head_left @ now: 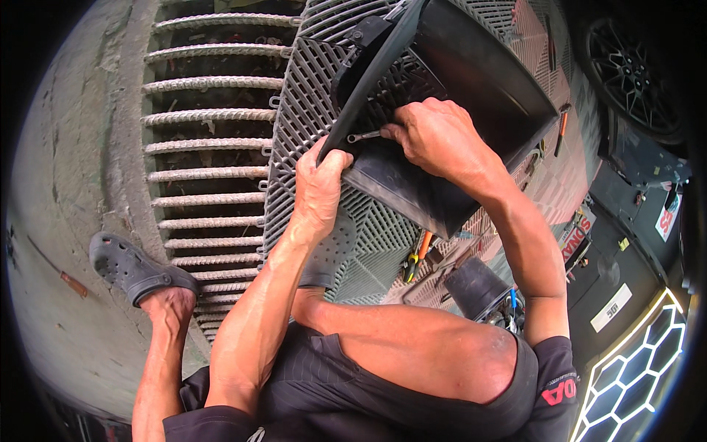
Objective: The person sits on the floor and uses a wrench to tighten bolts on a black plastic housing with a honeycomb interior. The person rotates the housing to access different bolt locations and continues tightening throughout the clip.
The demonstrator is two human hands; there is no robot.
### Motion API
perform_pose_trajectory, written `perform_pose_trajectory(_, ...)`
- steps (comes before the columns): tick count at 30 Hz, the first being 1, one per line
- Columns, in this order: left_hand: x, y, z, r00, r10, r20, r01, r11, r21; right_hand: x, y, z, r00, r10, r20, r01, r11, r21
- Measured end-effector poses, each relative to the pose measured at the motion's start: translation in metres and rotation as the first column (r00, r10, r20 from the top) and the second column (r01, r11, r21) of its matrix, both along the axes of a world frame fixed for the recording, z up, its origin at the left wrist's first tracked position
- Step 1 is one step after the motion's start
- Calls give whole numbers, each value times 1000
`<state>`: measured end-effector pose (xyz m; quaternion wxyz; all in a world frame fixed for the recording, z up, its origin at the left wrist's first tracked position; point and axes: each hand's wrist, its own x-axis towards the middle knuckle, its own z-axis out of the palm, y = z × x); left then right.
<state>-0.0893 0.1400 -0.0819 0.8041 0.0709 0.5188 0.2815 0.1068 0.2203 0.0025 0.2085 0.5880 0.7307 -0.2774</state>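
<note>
My left hand [322, 180] is closed round the near left edge of a large black plastic car part [479, 62], a trough-like moulding with a raised rim. The thumb lies on its inner side. Closed over the part's inside, my right hand [436, 136] grips a small metal wrench [364, 136]. The wrench's ring end points left and sits close to the rim, just above my left thumb. Whether a bolt is under the ring is too small to tell. Near the far left rim a black bracket [361, 37] juts out from the part.
A rusty bar grate [213, 115] runs along the left of slatted floor tiles [313, 96]. Hand tools with orange and yellow handles [414, 259] and a black bucket [475, 286] lie to the right. A dark wheel [632, 70] stands far right. A screwdriver [72, 284] lies far left.
</note>
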Motion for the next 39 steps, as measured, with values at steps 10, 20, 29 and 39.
perform_pose_trajectory(10, 3, -4, -8, 998, 39, 49, -39, 999, 5, -6, 7, 5, 996, 90, -5, -89, 995, 45)
perform_pose_trajectory(20, 1, -3, -7, 1000, 8, 16, -8, 1000, 27, -15, 4, 11, 998, 52, 38, -52, 999, 9)
perform_pose_trajectory(29, 2, -4, -8, 1000, 25, 7, -25, 999, 34, -19, -6, 13, 999, -37, 33, 37, 999, -2)
perform_pose_trajectory(39, 4, -4, -7, 999, 49, -6, -49, 999, 14, -26, -35, 9, 970, -239, 50, 243, 965, -102)
